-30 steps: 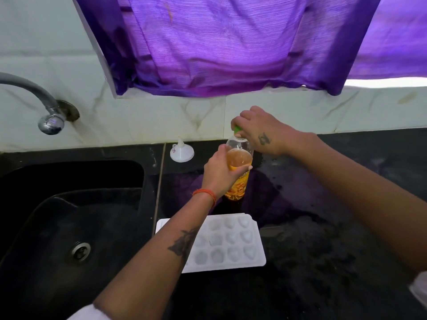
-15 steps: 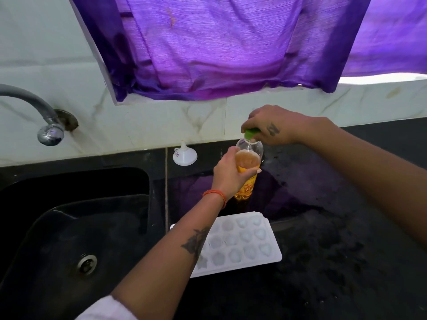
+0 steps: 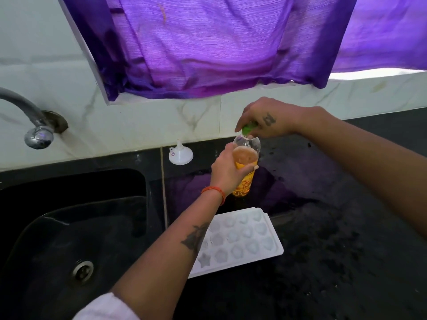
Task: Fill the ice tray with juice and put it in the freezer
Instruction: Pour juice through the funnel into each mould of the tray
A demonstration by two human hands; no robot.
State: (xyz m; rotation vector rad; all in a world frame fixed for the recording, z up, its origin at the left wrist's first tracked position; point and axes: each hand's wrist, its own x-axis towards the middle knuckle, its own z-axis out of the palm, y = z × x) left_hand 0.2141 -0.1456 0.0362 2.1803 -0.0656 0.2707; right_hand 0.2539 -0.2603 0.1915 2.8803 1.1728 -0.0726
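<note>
A clear plastic bottle of orange juice [image 3: 245,155] stands upright on the black counter [image 3: 323,250]. My left hand [image 3: 227,172] grips the bottle's body from the left. My right hand [image 3: 265,118] holds the green cap [image 3: 249,128] at the top with curled fingers. A white ice tray [image 3: 240,239] with star and heart shaped cells lies flat on the counter in front of the bottle. Its cells look empty, and my left forearm hides its left part.
A white funnel [image 3: 180,153] sits upside down by the wall, left of the bottle. A black sink [image 3: 69,227] with a drain lies to the left under a metal tap [image 3: 37,132]. A purple curtain [image 3: 208,42] hangs above the marble backsplash.
The view has shifted a little, so the bottle and tray appear further right and lower. Both hands keep their hold on bottle and cap; my right hand's fingers have shifted slightly round the cap.
</note>
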